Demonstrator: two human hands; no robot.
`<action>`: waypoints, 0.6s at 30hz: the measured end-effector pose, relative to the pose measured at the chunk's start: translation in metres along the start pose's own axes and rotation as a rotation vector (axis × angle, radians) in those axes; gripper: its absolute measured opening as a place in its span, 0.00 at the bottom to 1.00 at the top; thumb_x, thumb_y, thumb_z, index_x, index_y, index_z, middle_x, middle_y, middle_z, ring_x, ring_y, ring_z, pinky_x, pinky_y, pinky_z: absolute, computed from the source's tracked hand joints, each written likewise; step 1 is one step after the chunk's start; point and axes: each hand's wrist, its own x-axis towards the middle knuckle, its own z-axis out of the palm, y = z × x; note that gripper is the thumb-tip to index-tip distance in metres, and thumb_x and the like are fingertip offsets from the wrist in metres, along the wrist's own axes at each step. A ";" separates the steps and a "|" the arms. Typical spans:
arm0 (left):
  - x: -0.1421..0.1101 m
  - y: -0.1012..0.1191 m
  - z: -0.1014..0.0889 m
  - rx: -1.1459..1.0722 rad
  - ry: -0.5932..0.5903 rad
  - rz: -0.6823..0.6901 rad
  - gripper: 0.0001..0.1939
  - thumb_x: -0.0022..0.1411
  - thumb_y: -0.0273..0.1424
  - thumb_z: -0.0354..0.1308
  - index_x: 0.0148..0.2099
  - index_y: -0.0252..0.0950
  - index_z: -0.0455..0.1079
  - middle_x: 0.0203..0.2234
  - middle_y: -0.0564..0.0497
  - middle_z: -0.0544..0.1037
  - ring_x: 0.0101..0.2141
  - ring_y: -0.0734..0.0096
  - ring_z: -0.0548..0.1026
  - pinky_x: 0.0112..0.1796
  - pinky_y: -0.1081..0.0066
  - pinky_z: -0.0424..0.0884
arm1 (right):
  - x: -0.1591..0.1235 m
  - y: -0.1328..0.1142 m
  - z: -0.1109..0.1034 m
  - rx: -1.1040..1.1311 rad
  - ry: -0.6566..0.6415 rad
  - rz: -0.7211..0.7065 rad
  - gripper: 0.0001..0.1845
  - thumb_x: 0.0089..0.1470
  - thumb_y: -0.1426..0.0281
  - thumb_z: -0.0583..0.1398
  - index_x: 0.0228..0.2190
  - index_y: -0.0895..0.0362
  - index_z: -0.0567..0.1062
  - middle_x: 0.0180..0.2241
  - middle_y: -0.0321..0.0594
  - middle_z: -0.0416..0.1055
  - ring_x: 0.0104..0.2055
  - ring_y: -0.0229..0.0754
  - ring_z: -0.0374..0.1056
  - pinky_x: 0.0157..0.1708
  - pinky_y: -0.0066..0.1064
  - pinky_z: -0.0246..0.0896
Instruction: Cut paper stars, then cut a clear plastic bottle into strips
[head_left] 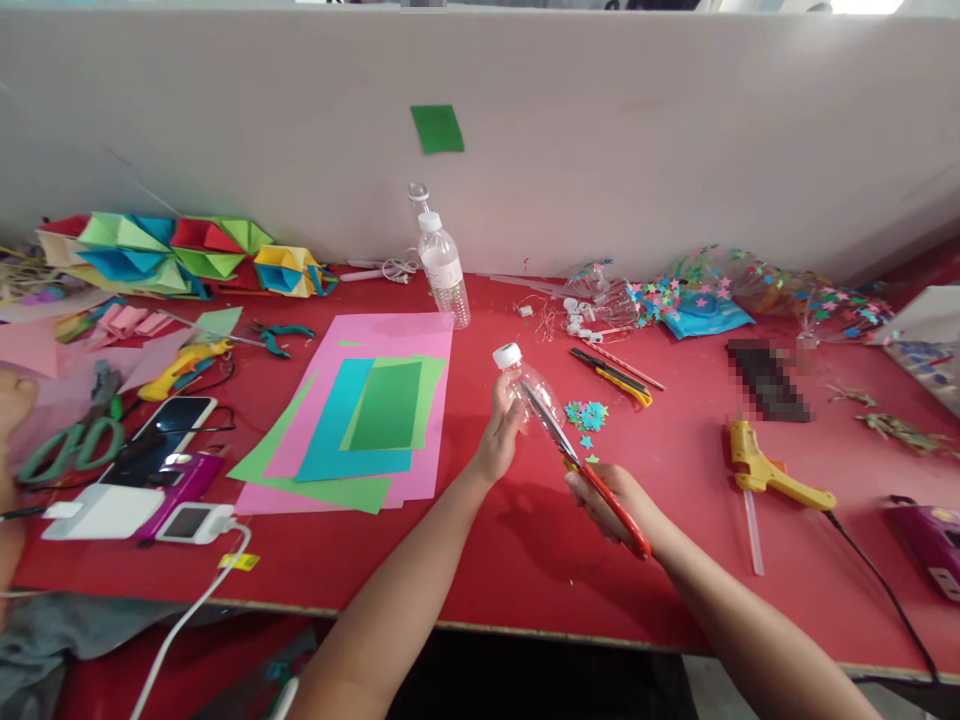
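My left hand (500, 432) grips a clear plastic bottle top (536, 392) with a white cap, tilted over the middle of the red table. Red-handled scissors (551, 420) are in my right hand (606, 497), their blades pointing up and left against the clear plastic. Whether the blades are parted is hard to make out. Just right of the bottle top lies a small heap of blue and green paper stars (587, 416). Behind it rests a yellow-and-black utility knife (611, 377) beside a striped straw (626, 365).
Coloured paper sheets (322, 460) lie to the left. A plastic bottle (444, 265) stands by the wall. To the right are a yellow glue gun (780, 475) and star-covered clear plastic pieces (705, 275). Green-handled scissors (71, 450) and a phone (161, 435) lie near another person's hand (15, 400).
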 end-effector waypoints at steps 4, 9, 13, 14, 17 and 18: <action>-0.001 0.004 0.003 0.119 -0.043 0.028 0.31 0.62 0.51 0.55 0.62 0.45 0.57 0.63 0.45 0.61 0.68 0.53 0.50 0.65 0.54 0.49 | -0.001 -0.004 -0.003 0.008 -0.033 -0.023 0.26 0.55 0.46 0.57 0.22 0.55 0.63 0.13 0.25 0.53 0.11 0.30 0.52 0.13 0.23 0.48; -0.004 0.011 0.012 0.149 -0.135 0.048 0.37 0.60 0.54 0.55 0.63 0.40 0.52 0.59 0.40 0.67 0.67 0.51 0.53 0.64 0.53 0.53 | -0.001 -0.005 -0.006 0.057 -0.047 -0.021 0.25 0.56 0.46 0.55 0.24 0.55 0.64 0.13 0.25 0.55 0.12 0.30 0.53 0.14 0.23 0.50; -0.005 0.013 0.015 0.190 -0.158 0.053 0.39 0.61 0.56 0.51 0.65 0.40 0.48 0.58 0.40 0.68 0.67 0.52 0.54 0.64 0.53 0.52 | -0.001 -0.004 -0.003 0.032 -0.020 0.012 0.28 0.54 0.42 0.55 0.22 0.54 0.62 0.12 0.25 0.53 0.11 0.30 0.52 0.12 0.23 0.48; -0.005 0.013 0.015 0.196 -0.160 0.050 0.40 0.61 0.56 0.51 0.66 0.40 0.47 0.59 0.40 0.67 0.66 0.52 0.54 0.63 0.53 0.54 | -0.001 -0.004 -0.002 0.026 -0.010 0.025 0.29 0.53 0.42 0.55 0.22 0.54 0.61 0.12 0.25 0.52 0.10 0.30 0.51 0.12 0.23 0.48; -0.005 0.012 0.013 0.220 -0.172 0.061 0.39 0.63 0.56 0.49 0.67 0.40 0.45 0.61 0.39 0.64 0.66 0.52 0.54 0.62 0.55 0.57 | -0.001 -0.007 -0.001 0.019 0.004 0.019 0.29 0.53 0.42 0.56 0.21 0.54 0.61 0.12 0.25 0.52 0.10 0.30 0.51 0.11 0.22 0.47; -0.005 0.012 0.012 0.229 -0.174 0.069 0.38 0.63 0.56 0.48 0.67 0.40 0.45 0.62 0.40 0.64 0.66 0.53 0.54 0.62 0.55 0.57 | -0.002 -0.008 -0.001 0.015 0.007 0.009 0.29 0.52 0.42 0.57 0.21 0.54 0.61 0.11 0.25 0.52 0.10 0.30 0.51 0.11 0.22 0.47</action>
